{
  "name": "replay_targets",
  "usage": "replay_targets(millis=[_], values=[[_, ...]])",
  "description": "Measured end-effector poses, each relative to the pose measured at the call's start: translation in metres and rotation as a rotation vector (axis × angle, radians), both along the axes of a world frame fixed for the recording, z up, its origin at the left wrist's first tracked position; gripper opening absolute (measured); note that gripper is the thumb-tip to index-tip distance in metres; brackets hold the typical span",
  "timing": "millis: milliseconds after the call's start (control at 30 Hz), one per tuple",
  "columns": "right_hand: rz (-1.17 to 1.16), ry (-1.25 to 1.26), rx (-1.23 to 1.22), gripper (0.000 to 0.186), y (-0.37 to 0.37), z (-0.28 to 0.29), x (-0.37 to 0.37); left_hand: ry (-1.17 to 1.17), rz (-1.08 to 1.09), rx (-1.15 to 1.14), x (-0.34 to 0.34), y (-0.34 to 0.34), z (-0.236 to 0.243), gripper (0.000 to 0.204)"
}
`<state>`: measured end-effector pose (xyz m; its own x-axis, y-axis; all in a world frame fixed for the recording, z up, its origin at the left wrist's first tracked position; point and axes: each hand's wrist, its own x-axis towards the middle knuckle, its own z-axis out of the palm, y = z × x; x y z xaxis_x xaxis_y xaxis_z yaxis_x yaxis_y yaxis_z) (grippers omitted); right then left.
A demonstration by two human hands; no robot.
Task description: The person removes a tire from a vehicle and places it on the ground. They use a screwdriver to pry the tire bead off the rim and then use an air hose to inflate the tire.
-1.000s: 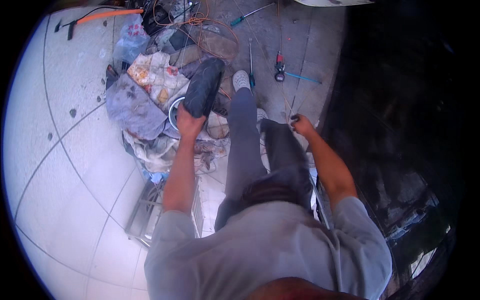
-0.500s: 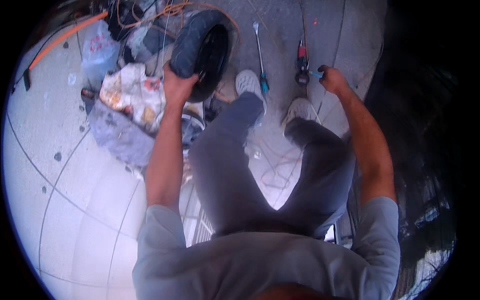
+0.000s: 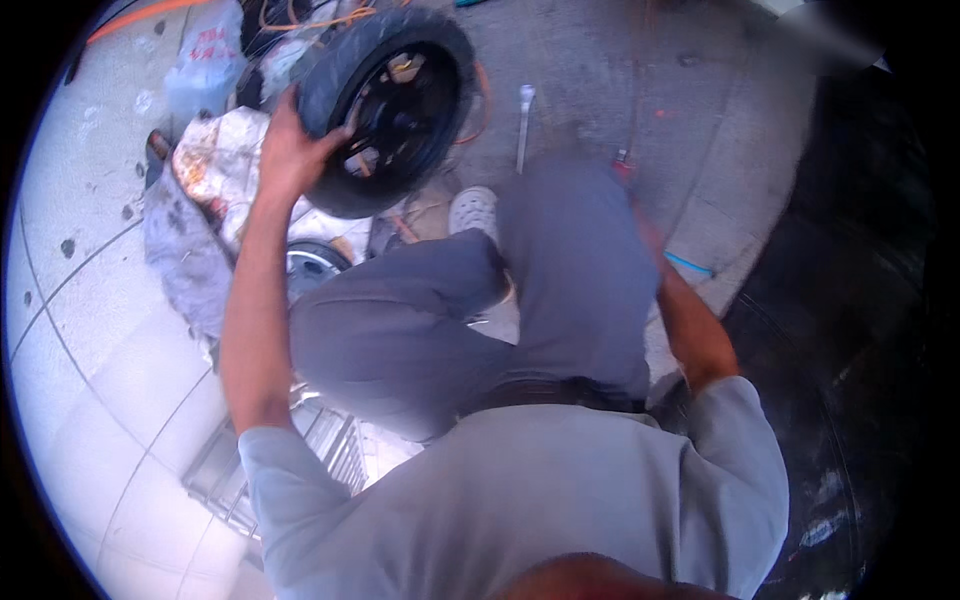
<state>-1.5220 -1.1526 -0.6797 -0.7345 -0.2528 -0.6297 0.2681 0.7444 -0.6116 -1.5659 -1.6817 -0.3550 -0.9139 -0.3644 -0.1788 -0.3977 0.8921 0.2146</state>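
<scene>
My left hand [image 3: 298, 150] is closed on the left side of a wheel [image 3: 425, 130], a black tyre on a black rim. Its thumb reaches over the tyre's sidewall toward the rim, and the wheel stands tilted so that its open face shows. Down behind my raised right leg, my right hand [image 3: 648, 228] is mostly covered, its fingers out of sight. Close to it, a bit of a red tool [image 3: 624, 167] peeks past the knee, and a thin light-blue tube [image 3: 690, 265] lies on the ground.
Stained cloths [image 3: 185, 255] and a clear plastic bag [image 3: 205, 75] lie left of the wheel. Orange hose [image 3: 330, 18] loops behind it. A long metal tool [image 3: 525, 120] lies beyond my legs. A metal rack [image 3: 335, 450] is by my left side, dark sheeting [image 3: 840, 300] to the right.
The wheel has turned, showing more of its rim, and my left hand has shifted left with it. My right leg has swung across, and my right hand has dropped behind it, away from the tool.
</scene>
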Motion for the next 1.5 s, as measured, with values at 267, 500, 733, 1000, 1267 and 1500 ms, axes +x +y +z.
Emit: replay_targets(millis=[267, 500, 733, 1000, 1267, 1500], values=[[-0.109, 0.226, -0.319, 0.067, 0.024, 0.067, -0.151, 0.027, -0.246, -0.002, 0.037, 0.048, 0.026, 0.094], [0.244, 0.642, 0.340, 0.069, -0.023, 0.053, -0.299, -0.075, -0.275, 0.000, 0.090, 0.019, 0.017, 0.094], [0.334, 0.539, 0.704, 0.066, 0.007, -0.066, -0.351, -0.017, -0.194, 0.048, 0.158, 0.001, 0.005, 0.102], [0.488, 0.584, 0.471, 0.047, 0.051, -0.057, -0.300, -0.112, -0.055, 0.154, 0.181, 0.017, 0.020, 0.086], [0.474, 0.714, 0.078, 0.030, -0.040, 0.239, -0.166, 0.334, 0.091, 0.762, 0.054, 0.095, 0.111, 0.059], [0.390, 0.816, -0.325, 0.033, -0.077, 0.374, -0.089, 0.114, -0.573, 0.368, 0.006, 0.173, 0.092, 0.079]])
